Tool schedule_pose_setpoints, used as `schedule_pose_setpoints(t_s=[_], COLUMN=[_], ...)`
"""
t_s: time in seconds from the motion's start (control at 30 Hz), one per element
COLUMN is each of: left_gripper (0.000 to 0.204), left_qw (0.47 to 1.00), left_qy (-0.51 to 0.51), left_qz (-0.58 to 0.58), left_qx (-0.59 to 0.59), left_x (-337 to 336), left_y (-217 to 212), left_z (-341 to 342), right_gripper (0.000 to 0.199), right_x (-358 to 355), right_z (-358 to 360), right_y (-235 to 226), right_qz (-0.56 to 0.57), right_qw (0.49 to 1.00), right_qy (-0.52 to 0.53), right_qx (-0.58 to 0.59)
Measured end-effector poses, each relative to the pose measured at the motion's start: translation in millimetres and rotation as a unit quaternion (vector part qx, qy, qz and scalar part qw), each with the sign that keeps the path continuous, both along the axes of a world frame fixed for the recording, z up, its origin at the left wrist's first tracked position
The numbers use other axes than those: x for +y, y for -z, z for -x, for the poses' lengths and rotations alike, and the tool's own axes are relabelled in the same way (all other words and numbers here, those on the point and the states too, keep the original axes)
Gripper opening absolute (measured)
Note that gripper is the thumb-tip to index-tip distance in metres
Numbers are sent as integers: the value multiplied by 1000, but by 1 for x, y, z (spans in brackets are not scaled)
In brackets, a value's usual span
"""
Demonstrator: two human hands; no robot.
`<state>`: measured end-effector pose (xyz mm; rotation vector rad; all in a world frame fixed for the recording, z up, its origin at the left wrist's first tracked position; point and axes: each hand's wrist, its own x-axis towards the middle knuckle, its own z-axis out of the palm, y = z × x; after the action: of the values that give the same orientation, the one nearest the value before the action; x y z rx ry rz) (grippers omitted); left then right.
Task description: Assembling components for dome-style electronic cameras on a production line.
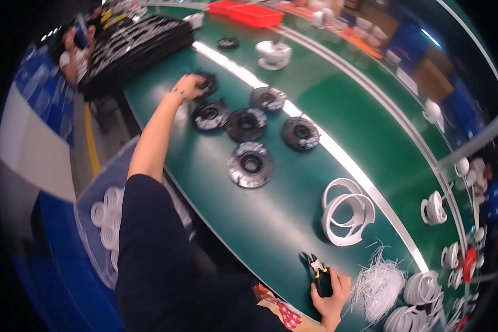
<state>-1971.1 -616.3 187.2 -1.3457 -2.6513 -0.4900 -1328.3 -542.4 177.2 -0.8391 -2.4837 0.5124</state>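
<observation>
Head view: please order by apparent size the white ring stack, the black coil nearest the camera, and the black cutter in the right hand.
1. White ring stack, largest.
2. Black coil, somewhat smaller, though it lies farther from the camera, so unsure.
3. Black cutter in the right hand, clearly smallest.

Belt surface [271, 221]: green, smooth, glossy, streaked with lamp glare. 5 black coils [250, 164]: dark, partly shiny, maybe film-wrapped; blurred. White rings [347, 211]: smooth plastic. Cut ties [377, 285]: thin white plastic strands. Cutters [321, 276] in right hand [331, 292]: black matt grips. Sleeve [149, 249]: dark matt cloth.
</observation>
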Motion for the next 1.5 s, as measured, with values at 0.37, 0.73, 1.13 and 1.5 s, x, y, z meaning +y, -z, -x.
schedule_pose_setpoints(t_s=[0.37,0.73,1.13,1.5], left_gripper=[22,51,60,60], left_qw=[927,824,816,555], left_qy=[-293,-447,92,445], left_qz=[-226,227,119,144], left_qx=[62,-263,-558,-688], left_x=[-249,-453,-153,60], left_y=[126,267,307,115], left_z=[-201,-258,-138,-279], right_gripper=[60,51,72,52], right_x=[-2,-33,-64,-78], right_z=[26,65,100,99], right_y=[9,-23,32,36], right_qz=[-26,-129,-104,-25], right_qw=[996,990,982,986], right_qy=[-72,-51,-135,-165], right_qx=[-35,-35,-76,20])
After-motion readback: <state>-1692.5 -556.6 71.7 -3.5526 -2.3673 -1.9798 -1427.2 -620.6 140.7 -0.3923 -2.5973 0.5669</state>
